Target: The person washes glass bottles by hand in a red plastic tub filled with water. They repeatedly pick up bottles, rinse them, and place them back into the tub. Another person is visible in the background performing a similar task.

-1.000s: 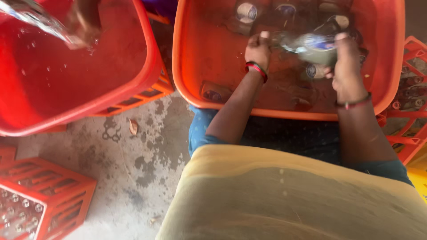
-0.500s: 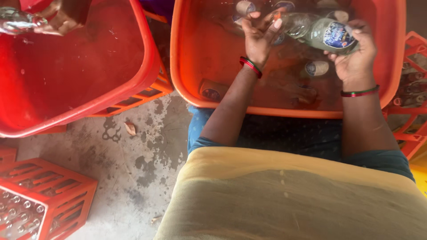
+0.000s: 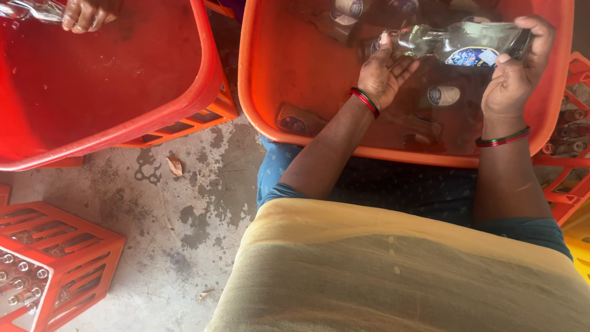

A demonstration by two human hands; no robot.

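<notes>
A clear glass bottle (image 3: 458,44) with a blue and white label lies sideways above the water in an orange tub (image 3: 289,80). My right hand (image 3: 513,71) grips its body end. My left hand (image 3: 384,71) is at its neck end, thumb up, fingers curled against the glass. Red and green bangles circle both wrists. Several more labelled bottles (image 3: 442,95) lie sunk in the murky water below.
A red tub (image 3: 123,117) stands at left, where another person's hand (image 3: 86,13) holds a clear bottle (image 3: 31,9). A red crate (image 3: 55,264) with bottles sits at bottom left, more crates at right (image 3: 568,135). Wet concrete floor (image 3: 178,215) lies between.
The bottle has risen out of the water and shifted right, with both my hands following it. The other person's hand has moved up along the red tub's far side.
</notes>
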